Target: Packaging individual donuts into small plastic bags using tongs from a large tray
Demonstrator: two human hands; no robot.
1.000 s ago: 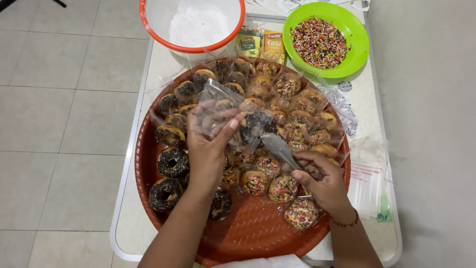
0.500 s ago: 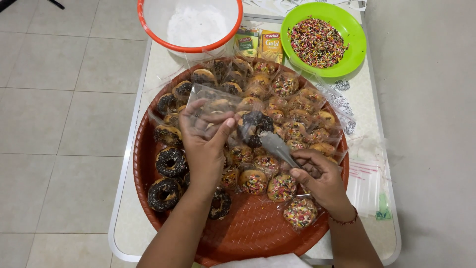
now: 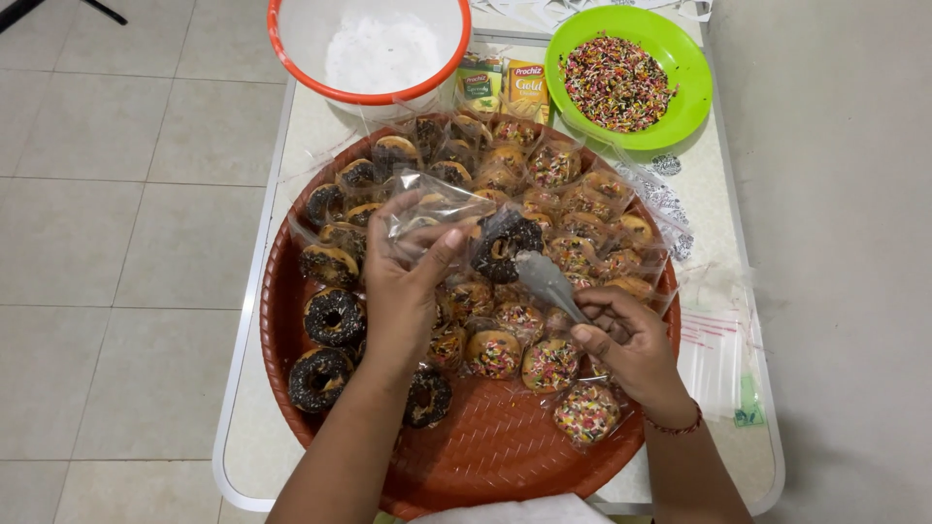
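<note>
Head view: I see the chocolate doughnut [image 3: 507, 245] gripped in metal tongs [image 3: 546, 281], held above the middle of the round red tray [image 3: 505, 456], right at the mouth of a clear plastic bag [image 3: 432, 209].

Change over the last second: the doughnut has moved slightly leftward toward the bag opening, and the bag has been raised and spread wider. I judge the doughnut to be at the point of entering the bag, not yet inside.

Left hand [image 3: 403, 291]: fingers closed on the bag's edge, pinching it open. Right hand [image 3: 631, 344]: closed around the tong handles, clamping the doughnut.

Surroundings:
- Bagged doughnuts cover the far and right parts of the tray.
- Unbagged chocolate doughnuts [image 3: 330, 315] lie at its left.
- One sprinkled doughnut [image 3: 585, 412] lies near the right wrist.

Packages and containers:
- Two small upright packets [image 3: 505, 87], yellow and green with printed fronts, stand between the bowls at the table's far edge.
- White basin with orange rim [image 3: 369, 58], far left.
- Green bowl of coloured sprinkles [image 3: 631, 73], far right.
- Flat stack of empty clear bags [image 3: 723, 354] with red and green markings, right of the tray.
</note>
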